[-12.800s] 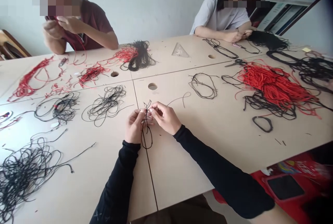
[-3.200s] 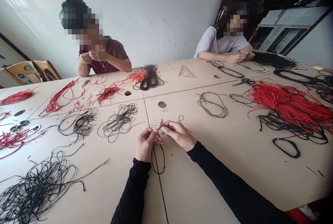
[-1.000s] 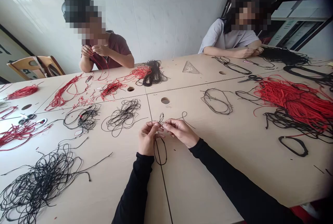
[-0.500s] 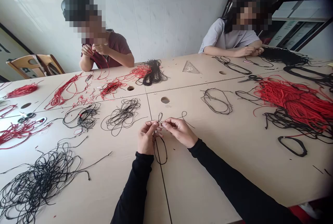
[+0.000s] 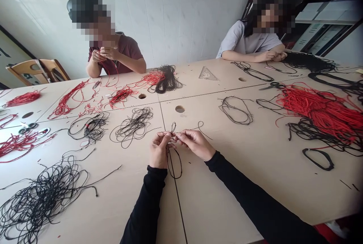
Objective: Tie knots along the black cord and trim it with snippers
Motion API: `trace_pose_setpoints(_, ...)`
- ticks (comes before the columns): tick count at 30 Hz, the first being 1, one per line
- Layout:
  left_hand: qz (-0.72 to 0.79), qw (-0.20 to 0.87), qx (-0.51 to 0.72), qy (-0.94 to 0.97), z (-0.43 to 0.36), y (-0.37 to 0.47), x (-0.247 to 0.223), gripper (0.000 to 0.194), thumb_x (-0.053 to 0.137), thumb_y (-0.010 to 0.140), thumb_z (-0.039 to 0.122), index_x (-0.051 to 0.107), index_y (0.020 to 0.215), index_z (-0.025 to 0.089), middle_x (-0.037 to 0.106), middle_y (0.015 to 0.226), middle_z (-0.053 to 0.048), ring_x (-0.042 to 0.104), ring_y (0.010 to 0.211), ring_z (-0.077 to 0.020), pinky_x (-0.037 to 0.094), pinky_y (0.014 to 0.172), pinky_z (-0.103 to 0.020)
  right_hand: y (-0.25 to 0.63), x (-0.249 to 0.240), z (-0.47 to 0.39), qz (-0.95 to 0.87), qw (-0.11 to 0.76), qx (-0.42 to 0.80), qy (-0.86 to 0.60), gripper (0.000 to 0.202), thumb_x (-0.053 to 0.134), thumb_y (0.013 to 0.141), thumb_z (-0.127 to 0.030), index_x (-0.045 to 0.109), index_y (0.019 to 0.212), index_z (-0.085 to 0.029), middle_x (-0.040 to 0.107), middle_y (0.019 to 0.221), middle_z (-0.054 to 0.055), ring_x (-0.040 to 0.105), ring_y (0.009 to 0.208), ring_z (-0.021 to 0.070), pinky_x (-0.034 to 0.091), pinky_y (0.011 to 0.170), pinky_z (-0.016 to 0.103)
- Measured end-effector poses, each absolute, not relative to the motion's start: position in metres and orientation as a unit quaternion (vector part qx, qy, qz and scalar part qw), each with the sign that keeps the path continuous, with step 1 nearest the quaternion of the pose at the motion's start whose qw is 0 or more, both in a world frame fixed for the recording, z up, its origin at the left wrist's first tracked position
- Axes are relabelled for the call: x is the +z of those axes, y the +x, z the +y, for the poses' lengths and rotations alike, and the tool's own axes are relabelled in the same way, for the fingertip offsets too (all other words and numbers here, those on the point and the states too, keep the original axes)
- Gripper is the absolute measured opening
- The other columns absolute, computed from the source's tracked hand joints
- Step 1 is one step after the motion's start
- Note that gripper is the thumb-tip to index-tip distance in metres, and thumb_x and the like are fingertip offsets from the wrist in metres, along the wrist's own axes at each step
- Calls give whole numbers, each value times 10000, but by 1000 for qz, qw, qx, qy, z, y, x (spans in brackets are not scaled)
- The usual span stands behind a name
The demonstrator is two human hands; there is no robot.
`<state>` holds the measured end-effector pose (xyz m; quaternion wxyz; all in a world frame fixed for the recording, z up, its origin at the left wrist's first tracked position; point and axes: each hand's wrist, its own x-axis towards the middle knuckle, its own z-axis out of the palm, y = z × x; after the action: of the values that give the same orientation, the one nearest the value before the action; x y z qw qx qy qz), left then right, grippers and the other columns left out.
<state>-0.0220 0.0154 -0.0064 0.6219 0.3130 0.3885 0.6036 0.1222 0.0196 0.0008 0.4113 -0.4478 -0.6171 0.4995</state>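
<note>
At the near middle of the pale table (image 5: 215,191), in the head view: one black cord (image 5: 181,166), knotted, held between two bare hands. Left hand (image 5: 159,150): thumb and forefinger pinching the cord, remaining fingers curled. Right hand (image 5: 197,144): thumb and forefinger pinching the same cord just beside the left fingertips. Position of cord: crossing at the fingertips, small loops standing beyond them, one long oval loop hanging below, right of the left wrist; contact with the tabletop cannot be told. Beyond the right hand: a thin curled strand (image 5: 200,124); its connection to the held cord is unclear. Left of the hands: a loose black bundle (image 5: 135,123), near; a large black tangle (image 5: 45,198), well apart. To the right: a black coil (image 5: 236,111); a red cord heap (image 5: 317,106). Far side: two seated co-workers, hands raised or resting at cords.
</note>
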Motion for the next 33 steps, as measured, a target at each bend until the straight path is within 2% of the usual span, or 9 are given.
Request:
trace_pose_setpoints(5,393,613,611,310,15,-22,-5,243,749,653,298,562,691,147,643,766,-36,580,588,-109,470,508,-232,119,10,14,-627,455,435,-459,306,527,852,-463,564,758,-173,484,616,-26,404,542,99,343,512,230)
trace_pose_setpoints(9,396,607,621,299,13,-20,-6,259,763,642,292,547,676,153,639,773,-25,607,654,-127,493,562,-245,113,9,9,-655,429,417,-462,266,573,827,-428,604,782,-168,557,627,-6,441,538,108,367,509,233)
trace_pose_setpoints(13,394,607,624,294,12,-19,-7,273,775,626,290,543,677,155,646,787,-24,633,739,-152,511,629,-266,110,0,9,-655,431,394,-481,227,583,817,-392,624,821,-169,534,581,-18,462,531,115,398,511,231)
trace_pose_setpoints(27,395,623,623,259,12,-19,-4,274,781,623,284,552,697,153,671,778,-36,617,627,-110,505,601,-237,109,3,10,-656,425,393,-484,149,539,823,-308,551,755,-177,554,651,-10,479,577,115,421,559,230)
trace_pose_setpoints(33,394,631,622,246,13,-20,-4,279,772,637,313,573,735,145,682,775,-56,637,636,-125,509,600,-239,109,1,11,-657,429,394,-478,127,536,819,-287,547,762,-174,583,698,-2,504,596,113,428,562,225)
